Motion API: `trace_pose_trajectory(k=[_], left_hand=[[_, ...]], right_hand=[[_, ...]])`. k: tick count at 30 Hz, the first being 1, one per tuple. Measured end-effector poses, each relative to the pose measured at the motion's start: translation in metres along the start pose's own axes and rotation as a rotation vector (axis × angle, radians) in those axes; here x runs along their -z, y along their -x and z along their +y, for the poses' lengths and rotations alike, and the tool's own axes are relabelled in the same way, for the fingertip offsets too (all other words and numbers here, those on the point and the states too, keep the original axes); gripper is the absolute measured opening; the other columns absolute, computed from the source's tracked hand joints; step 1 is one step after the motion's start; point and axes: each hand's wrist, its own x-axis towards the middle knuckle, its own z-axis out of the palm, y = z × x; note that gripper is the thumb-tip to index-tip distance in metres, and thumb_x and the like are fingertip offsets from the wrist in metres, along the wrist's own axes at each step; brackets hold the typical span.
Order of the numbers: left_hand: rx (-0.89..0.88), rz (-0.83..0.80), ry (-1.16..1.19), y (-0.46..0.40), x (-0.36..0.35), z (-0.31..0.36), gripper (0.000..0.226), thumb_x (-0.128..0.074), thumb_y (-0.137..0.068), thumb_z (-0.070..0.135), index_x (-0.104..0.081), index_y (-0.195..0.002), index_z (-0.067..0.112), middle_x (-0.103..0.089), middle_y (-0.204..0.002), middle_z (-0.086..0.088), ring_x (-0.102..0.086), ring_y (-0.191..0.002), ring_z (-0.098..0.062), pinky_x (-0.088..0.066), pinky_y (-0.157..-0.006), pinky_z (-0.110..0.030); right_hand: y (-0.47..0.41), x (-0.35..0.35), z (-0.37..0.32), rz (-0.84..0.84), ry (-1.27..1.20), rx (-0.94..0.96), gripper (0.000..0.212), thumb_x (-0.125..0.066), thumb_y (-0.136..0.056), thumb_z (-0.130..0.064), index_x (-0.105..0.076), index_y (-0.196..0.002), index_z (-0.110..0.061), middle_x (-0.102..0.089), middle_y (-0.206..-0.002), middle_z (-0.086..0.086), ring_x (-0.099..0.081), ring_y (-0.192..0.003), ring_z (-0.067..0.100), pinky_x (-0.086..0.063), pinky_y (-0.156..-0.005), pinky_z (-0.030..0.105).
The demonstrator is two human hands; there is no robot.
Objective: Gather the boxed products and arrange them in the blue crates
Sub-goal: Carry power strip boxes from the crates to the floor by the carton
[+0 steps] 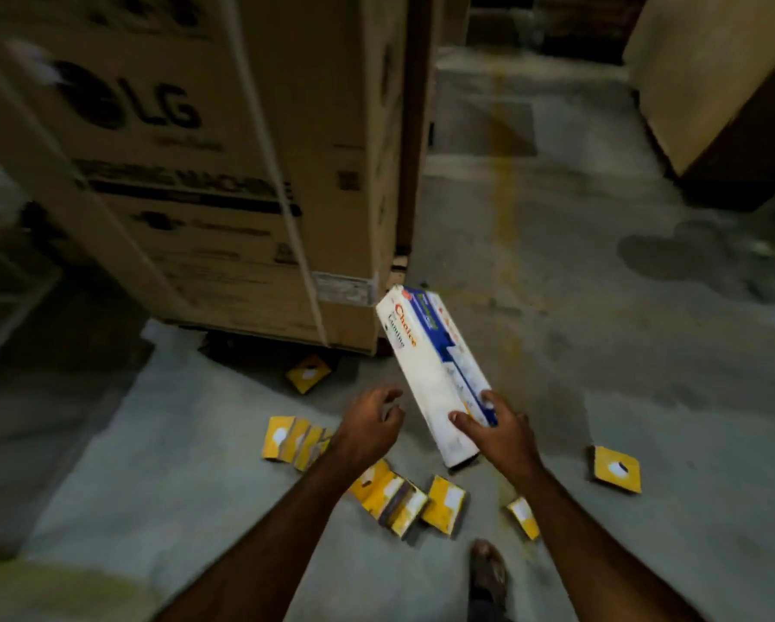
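Right hand (502, 435) grips long white box (430, 370) | left hand (370, 426) beside it, loosely curled, empty

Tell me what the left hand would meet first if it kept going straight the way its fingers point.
Probably the long white and blue carton gripped by the right hand. The left hand is open, its fingers aimed up and right at the carton's near white side. Depth is unclear, so it might pass underneath.

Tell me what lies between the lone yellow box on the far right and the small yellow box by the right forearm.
In the head view, only bare grey floor lies between the lone yellow box and the small one.
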Motion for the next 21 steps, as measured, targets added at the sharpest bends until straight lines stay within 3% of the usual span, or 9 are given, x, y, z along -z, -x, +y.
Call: trace_pose_trajectory(k=[3, 6, 8, 10, 12, 15, 17, 18, 21], left_hand=[[0.087, 0.047, -0.003, 0.043, 0.054, -0.034, 0.046, -0.049, -0.086, 0.029, -0.062, -0.123, 0.004, -0.064, -0.123, -0.014, -0.059, -0.117, -0.025, -0.041, -0.097, -0.027], [0.179, 0.144, 0.003, 0.075, 0.113, -0.065, 0.047, -0.049, -0.084, 0.031, -0.063, -0.122, 0.007, -0.064, -0.123, -0.011, -0.059, -0.116, -0.023, -0.041, -0.096, -0.026], [0.225, 0.221, 0.001, 0.089, 0.153, -0.084, 0.053, -0.045, -0.08, 0.035, -0.063, -0.121, 0.008, -0.065, -0.122, -0.01, -0.06, -0.114, -0.021, -0.041, -0.095, -0.025], [0.252, 0.292, -0.03, 0.096, 0.19, -0.104, 0.043, -0.05, -0.088, 0.031, -0.063, -0.121, 0.008, -0.065, -0.121, -0.009, -0.061, -0.113, -0.021, -0.042, -0.095, -0.026], [0.267, 0.348, -0.055, 0.097, 0.221, -0.121, 0.033, -0.055, -0.094, 0.024, -0.062, -0.122, 0.008, -0.065, -0.121, -0.007, -0.06, -0.114, -0.02, -0.042, -0.094, -0.024], [0.301, 0.384, -0.075, 0.092, 0.269, -0.14, 0.031, -0.055, -0.096, 0.019, -0.06, -0.126, 0.009, -0.063, -0.124, -0.004, -0.058, -0.115, -0.017, -0.04, -0.094, -0.02], [0.309, 0.405, -0.081, 0.082, 0.308, -0.153, 0.032, -0.055, -0.097, 0.02, -0.059, -0.127, 0.011, -0.062, -0.127, -0.005, -0.058, -0.115, -0.016, -0.041, -0.097, -0.023], [0.312, 0.427, -0.084, 0.077, 0.329, -0.158, 0.033, -0.055, -0.097, 0.021, -0.059, -0.128, 0.011, -0.062, -0.127, -0.005, -0.057, -0.115, -0.016, -0.042, -0.097, -0.024], [0.342, 0.47, -0.147, 0.064, 0.397, -0.161, 0.03, -0.054, -0.096, 0.016, -0.061, -0.124, 0.009, -0.062, -0.125, -0.006, -0.057, -0.115, -0.02, -0.039, -0.09, -0.021]], right_hand=[[0.008, -0.058, -0.021, -0.188, -0.086, 0.009, 0.117, -0.059, -0.028, -0.097, -0.059, -0.126, -0.032, -0.063, -0.114, 0.006, -0.064, -0.1, 0.023, -0.053, -0.094, 0.038], [0.016, -0.104, -0.06, -0.308, -0.142, 0.079, 0.116, -0.067, -0.035, -0.092, -0.056, -0.132, -0.029, -0.061, -0.125, 0.005, -0.064, -0.105, 0.019, -0.051, -0.098, 0.039], [0.039, -0.118, -0.113, -0.38, -0.161, 0.137, 0.098, -0.076, -0.055, -0.075, -0.054, -0.136, -0.023, -0.06, -0.13, 0.003, -0.063, -0.106, 0.017, -0.05, -0.096, 0.033], [0.056, -0.132, -0.161, -0.5, -0.181, 0.192, 0.071, -0.075, -0.08, -0.044, -0.05, -0.14, -0.015, -0.058, -0.133, 0.003, -0.062, -0.106, 0.016, -0.047, -0.088, 0.027], [0.061, -0.15, -0.196, -0.579, -0.2, 0.232, 0.061, -0.068, -0.088, -0.032, -0.047, -0.142, -0.013, -0.057, -0.135, 0.006, -0.062, -0.104, 0.015, -0.047, -0.081, 0.021], [0.063, -0.183, -0.253, -0.743, -0.305, 0.251, 0.046, -0.064, -0.091, -0.036, -0.052, -0.133, -0.022, -0.064, -0.118, 0.004, -0.063, -0.084, 0.006, -0.048, -0.059, 0.01], [0.057, -0.211, -0.296, -0.839, -0.323, 0.296, 0.064, -0.071, -0.075, -0.059, -0.059, -0.127, -0.024, -0.071, -0.108, -0.002, -0.069, -0.088, 0.015, -0.052, -0.068, 0.019], [0.058, -0.221, -0.321, -0.863, -0.311, 0.301, 0.069, -0.072, -0.071, -0.062, -0.061, -0.125, -0.021, -0.074, -0.103, -0.001, -0.07, -0.09, 0.018, -0.052, -0.069, 0.024], [0.052, -0.255, -0.39, -0.934, -0.346, 0.347, 0.037, -0.065, -0.088, -0.042, -0.066, -0.113, -0.015, -0.075, -0.098, 0.006, -0.07, -0.087, 0.022, -0.054, -0.068, 0.026]])
